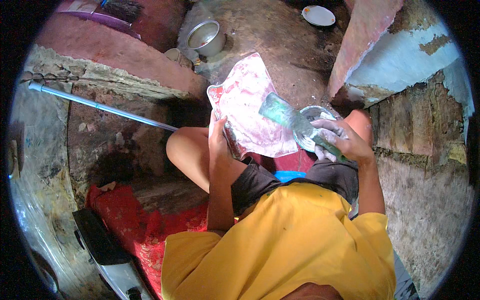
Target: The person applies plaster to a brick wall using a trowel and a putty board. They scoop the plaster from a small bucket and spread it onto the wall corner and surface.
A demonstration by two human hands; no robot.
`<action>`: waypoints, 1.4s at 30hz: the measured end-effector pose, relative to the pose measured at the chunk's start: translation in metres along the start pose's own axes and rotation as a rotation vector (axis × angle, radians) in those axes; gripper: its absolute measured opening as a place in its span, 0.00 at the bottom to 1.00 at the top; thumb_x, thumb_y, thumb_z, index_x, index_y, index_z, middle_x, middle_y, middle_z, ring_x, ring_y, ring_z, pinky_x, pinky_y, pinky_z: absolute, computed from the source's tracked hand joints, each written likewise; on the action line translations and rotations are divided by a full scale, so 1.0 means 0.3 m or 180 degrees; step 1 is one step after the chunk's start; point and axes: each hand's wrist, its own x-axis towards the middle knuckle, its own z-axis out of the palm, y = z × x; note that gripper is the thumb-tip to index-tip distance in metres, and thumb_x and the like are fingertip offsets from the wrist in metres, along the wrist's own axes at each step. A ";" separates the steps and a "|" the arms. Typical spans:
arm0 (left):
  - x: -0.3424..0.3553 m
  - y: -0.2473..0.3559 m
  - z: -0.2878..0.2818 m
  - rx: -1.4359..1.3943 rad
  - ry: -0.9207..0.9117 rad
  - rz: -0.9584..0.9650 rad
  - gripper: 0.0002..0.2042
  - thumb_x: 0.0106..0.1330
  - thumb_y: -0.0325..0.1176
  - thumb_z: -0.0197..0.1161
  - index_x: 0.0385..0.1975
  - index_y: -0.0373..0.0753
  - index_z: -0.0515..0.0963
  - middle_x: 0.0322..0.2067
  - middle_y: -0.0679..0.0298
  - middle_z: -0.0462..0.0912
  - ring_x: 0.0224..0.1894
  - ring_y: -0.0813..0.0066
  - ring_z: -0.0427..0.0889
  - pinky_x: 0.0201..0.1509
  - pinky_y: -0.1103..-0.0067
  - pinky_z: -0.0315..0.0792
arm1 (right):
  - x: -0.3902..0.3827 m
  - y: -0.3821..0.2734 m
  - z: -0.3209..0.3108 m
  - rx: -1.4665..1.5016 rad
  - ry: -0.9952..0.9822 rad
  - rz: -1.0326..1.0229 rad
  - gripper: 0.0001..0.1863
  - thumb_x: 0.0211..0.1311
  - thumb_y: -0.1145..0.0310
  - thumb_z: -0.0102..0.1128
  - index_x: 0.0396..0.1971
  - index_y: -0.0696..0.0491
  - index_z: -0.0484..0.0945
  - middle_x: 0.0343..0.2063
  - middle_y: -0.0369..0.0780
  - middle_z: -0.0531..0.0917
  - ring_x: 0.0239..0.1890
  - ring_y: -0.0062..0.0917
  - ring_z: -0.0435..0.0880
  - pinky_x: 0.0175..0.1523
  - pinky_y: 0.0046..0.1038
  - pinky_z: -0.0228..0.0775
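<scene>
My left hand (218, 134) grips the left edge of an irregular flat panel (252, 107), tilted in front of my lap. Its face is smeared with streaky white paint over pink, with red showing at the edges. My right hand (341, 136), its fingers coated in white, is closed around a wide paintbrush (280, 113). The brush's broad greenish head points left and overlaps the panel's right side; whether it touches the surface I cannot tell. Just behind the brush and my fingers is a round paint tin (315, 111) with whitish paint inside, partly hidden by them.
A metal pot (206, 39) and a white plate (318, 16) stand on the stained floor ahead. Low worn walls rise at left (115, 55) and right (400, 60). A pale blue pole (105, 108) leans at left, above red cloth (125, 215) and a black-and-silver appliance (107, 250).
</scene>
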 end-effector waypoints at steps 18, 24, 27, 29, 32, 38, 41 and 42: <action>0.022 0.045 -0.086 -0.0374 -0.0181 -0.0131 0.27 0.58 0.32 0.48 0.58 0.32 0.53 0.52 0.55 0.65 0.52 0.67 0.68 0.54 0.76 0.63 | -0.046 0.064 -0.155 -0.0916 0.0328 0.0005 0.15 0.62 0.63 0.46 0.45 0.53 0.72 0.15 0.32 0.73 0.11 0.10 0.68 0.14 0.12 0.58; 0.034 0.018 -0.035 -0.0026 0.0447 0.0833 0.24 0.56 0.29 0.50 0.54 0.33 0.56 0.46 0.55 0.67 0.49 0.65 0.68 0.54 0.73 0.61 | -0.109 -0.026 -0.071 0.0319 0.0381 0.0447 0.20 0.62 0.64 0.44 0.54 0.50 0.61 0.16 0.32 0.72 0.10 0.12 0.66 0.15 0.12 0.60; 0.022 0.002 -0.001 -0.0060 0.0566 0.1067 0.25 0.56 0.29 0.50 0.55 0.34 0.55 0.48 0.55 0.66 0.50 0.65 0.67 0.55 0.72 0.59 | -0.099 -0.008 0.021 0.0271 0.0440 0.0070 0.21 0.62 0.65 0.42 0.55 0.52 0.60 0.16 0.34 0.73 0.12 0.10 0.66 0.15 0.11 0.58; 0.017 -0.009 0.009 0.0018 0.0565 0.1133 0.26 0.56 0.29 0.50 0.56 0.34 0.54 0.49 0.55 0.65 0.51 0.65 0.66 0.56 0.71 0.58 | -0.095 0.017 0.029 0.0124 0.0475 0.0162 0.22 0.61 0.66 0.43 0.56 0.52 0.60 0.17 0.35 0.74 0.13 0.10 0.67 0.16 0.11 0.59; -0.001 -0.020 0.030 0.0057 0.0575 0.1143 0.26 0.57 0.29 0.50 0.56 0.34 0.53 0.49 0.55 0.65 0.51 0.65 0.65 0.57 0.72 0.57 | -0.083 0.039 0.046 0.0170 0.0563 0.0149 0.22 0.61 0.67 0.44 0.55 0.53 0.60 0.19 0.34 0.74 0.15 0.10 0.68 0.16 0.10 0.60; -0.061 -0.029 0.049 0.0177 0.0266 0.0858 0.27 0.57 0.30 0.49 0.57 0.31 0.52 0.50 0.55 0.64 0.51 0.67 0.64 0.57 0.75 0.55 | -0.060 0.020 0.074 0.0246 0.0616 -0.0055 0.22 0.60 0.70 0.45 0.56 0.49 0.60 0.26 0.32 0.74 0.20 0.11 0.71 0.19 0.13 0.63; -0.066 -0.035 0.069 0.0368 0.0221 0.0573 0.26 0.56 0.30 0.49 0.56 0.31 0.53 0.50 0.56 0.64 0.50 0.68 0.64 0.56 0.76 0.55 | -0.049 0.005 0.070 0.0259 0.0676 -0.0162 0.25 0.57 0.70 0.51 0.56 0.49 0.60 0.29 0.34 0.75 0.22 0.12 0.72 0.22 0.13 0.65; -0.061 -0.057 0.064 0.0346 0.0360 0.0487 0.25 0.57 0.30 0.49 0.56 0.32 0.54 0.49 0.58 0.64 0.50 0.69 0.64 0.56 0.76 0.55 | -0.055 -0.006 0.063 0.0250 0.0655 -0.0173 0.27 0.55 0.71 0.54 0.56 0.48 0.60 0.32 0.35 0.75 0.25 0.14 0.73 0.26 0.15 0.67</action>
